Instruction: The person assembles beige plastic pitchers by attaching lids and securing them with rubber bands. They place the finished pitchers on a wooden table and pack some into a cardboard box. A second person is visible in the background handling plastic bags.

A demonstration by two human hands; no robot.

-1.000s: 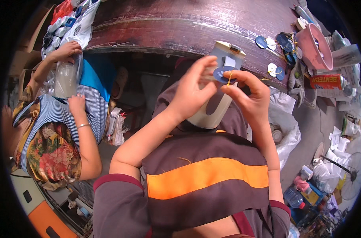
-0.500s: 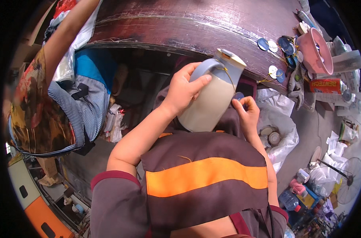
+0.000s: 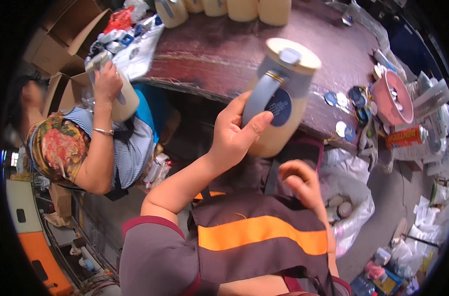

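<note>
My left hand [image 3: 234, 130] grips the grey-blue handle of a cream thermos jug [image 3: 269, 140], held up in front of the table edge. A grey-blue collar and a cream lid [image 3: 305, 55] with a grey lever top it. Gold cord [image 3: 274, 75] is looped around the upper handle, and a dark blue round tag [image 3: 279, 107] lies against the jug's side. Below the jug and to its right, my right hand [image 3: 303, 182] is apart from it, fingers loosely curled and thumb separate, with nothing visible in them.
Several similar jugs [image 3: 241, 9] stand along the table's [image 3: 204, 54] far edge. At left, a co-worker's hand [image 3: 107, 84] holds another jug [image 3: 123, 101]. Blue and white corded tags [image 3: 341, 99] lie at right beside a pink basket [image 3: 407, 108]. A plastic bag [image 3: 362, 197] holds round pieces.
The jug has risen and turned, bringing its tag and lid into view. My right hand has left the tag and moved down. The view has shifted, showing the far jugs and the co-worker's jug.
</note>
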